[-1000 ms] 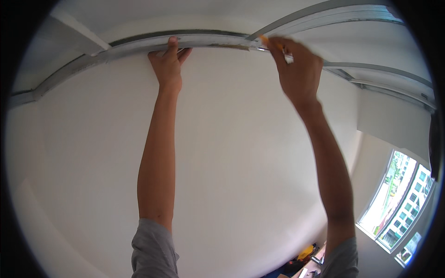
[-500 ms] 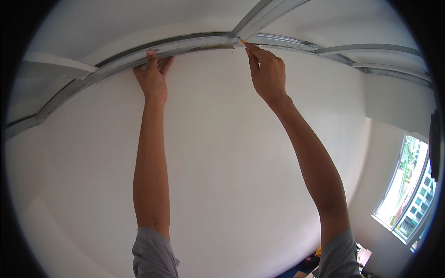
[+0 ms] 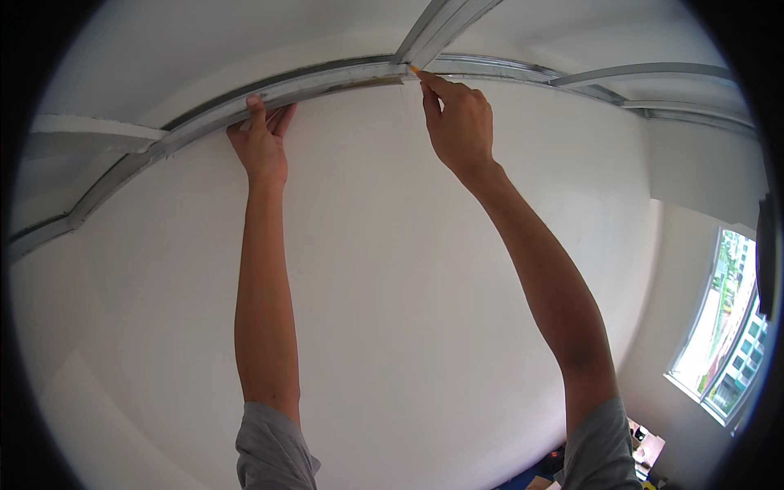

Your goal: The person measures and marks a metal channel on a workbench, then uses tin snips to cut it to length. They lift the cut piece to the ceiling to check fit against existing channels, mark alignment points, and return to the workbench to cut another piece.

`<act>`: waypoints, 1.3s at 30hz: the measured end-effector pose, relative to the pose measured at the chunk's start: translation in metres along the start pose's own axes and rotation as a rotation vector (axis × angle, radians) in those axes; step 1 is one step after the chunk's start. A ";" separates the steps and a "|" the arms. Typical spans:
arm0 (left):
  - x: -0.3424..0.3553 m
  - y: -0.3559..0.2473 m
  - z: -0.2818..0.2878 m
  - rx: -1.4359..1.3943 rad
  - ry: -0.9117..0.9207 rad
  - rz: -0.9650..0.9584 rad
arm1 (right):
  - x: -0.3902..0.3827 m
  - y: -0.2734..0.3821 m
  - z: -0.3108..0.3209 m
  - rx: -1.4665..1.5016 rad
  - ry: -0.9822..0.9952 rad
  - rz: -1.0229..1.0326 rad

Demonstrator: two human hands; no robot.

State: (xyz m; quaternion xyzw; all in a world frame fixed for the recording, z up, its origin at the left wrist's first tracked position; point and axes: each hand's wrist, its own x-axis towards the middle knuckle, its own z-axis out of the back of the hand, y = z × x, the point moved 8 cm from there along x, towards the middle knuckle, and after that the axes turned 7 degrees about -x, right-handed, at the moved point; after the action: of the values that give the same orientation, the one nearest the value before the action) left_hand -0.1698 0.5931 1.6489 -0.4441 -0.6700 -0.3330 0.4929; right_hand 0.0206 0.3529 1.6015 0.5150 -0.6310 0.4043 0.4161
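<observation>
A grey metal ceiling channel (image 3: 327,86) runs along the top of the white wall, with a loose-looking metal strip against its lower edge. My left hand (image 3: 261,151) grips that edge from below, thumb on the near face and fingers behind. To the right, my right hand (image 3: 461,126) pinches a thin orange pencil (image 3: 415,70), most of it hidden by the fingers. The pencil's tip meets the metal where a crossbar (image 3: 433,37) joins the channel, just beyond the strip's right end.
More metal crossbars (image 3: 645,78) reach out overhead on the right, and another bar (image 3: 98,126) on the left. A white wall (image 3: 367,269) fills the middle. At the right is a window (image 3: 719,327); boxes and assorted items (image 3: 645,447) lie low behind my right arm.
The view has shifted slightly, so hands and frame sit a little further left. Both hands keep their grips, and the pencil tip stays by the joint.
</observation>
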 end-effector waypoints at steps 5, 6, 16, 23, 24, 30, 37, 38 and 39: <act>-0.002 -0.002 0.000 0.005 -0.025 -0.007 | -0.002 -0.003 -0.002 -0.020 0.028 -0.018; -0.002 -0.002 -0.001 0.001 -0.022 -0.006 | -0.002 -0.003 -0.002 -0.026 0.022 -0.014; -0.001 -0.002 -0.001 0.005 -0.012 -0.007 | 0.000 0.001 -0.001 -0.046 0.019 0.032; 0.001 0.001 0.002 -0.038 -0.007 -0.003 | 0.003 0.002 0.000 -0.007 0.054 -0.014; 0.001 0.001 0.002 -0.043 -0.009 0.003 | 0.003 0.001 -0.001 -0.010 0.077 -0.027; 0.002 0.003 0.004 -0.062 -0.029 0.013 | 0.004 0.001 0.000 -0.003 0.106 -0.048; 0.003 0.004 0.007 -0.068 -0.040 -0.003 | -0.009 0.002 -0.001 -0.146 0.282 -0.019; 0.003 0.004 0.007 -0.077 -0.037 0.001 | -0.020 0.003 0.000 -0.128 0.345 -0.035; 0.003 0.003 0.006 -0.085 -0.030 0.006 | -0.033 0.007 0.005 -0.104 0.361 -0.029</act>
State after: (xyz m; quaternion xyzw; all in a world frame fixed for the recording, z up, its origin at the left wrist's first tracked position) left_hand -0.1694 0.6007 1.6502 -0.4718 -0.6612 -0.3529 0.4645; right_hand 0.0175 0.3598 1.5688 0.4209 -0.5586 0.4512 0.5543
